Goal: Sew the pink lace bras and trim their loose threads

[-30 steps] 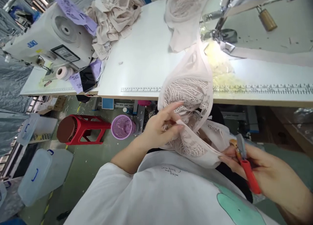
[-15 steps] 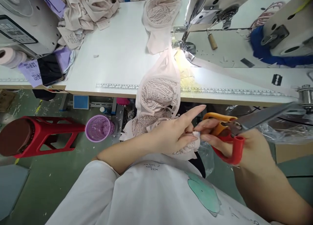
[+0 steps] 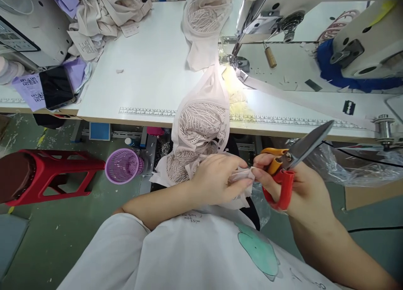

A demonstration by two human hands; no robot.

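Observation:
A pale pink lace bra (image 3: 201,122) runs from the tabletop beside the sewing machine's needle down over the edge to my lap. My left hand (image 3: 217,176) pinches a folded edge of it between thumb and fingers. Close against it, my right hand (image 3: 277,176) grips the same edge with thumb and fingertip. Scissors (image 3: 292,155) with orange and red handles also hang in my right hand, their blades together and pointing up to the right, away from the fabric.
The sewing machine (image 3: 264,21) stands at the back right, with a pale strip (image 3: 292,98) feeding toward it. A wooden-handled tool (image 3: 270,56) and a razor blade (image 3: 349,107) lie on the table. Left are a fabric pile (image 3: 110,12), phone (image 3: 58,88), purple basket (image 3: 122,167) and red stool (image 3: 66,168).
My left index finger, stretched out before, is now bent down onto the fabric. The scissors in my right hand have swung to point more steeply upward. The view has shifted slightly.

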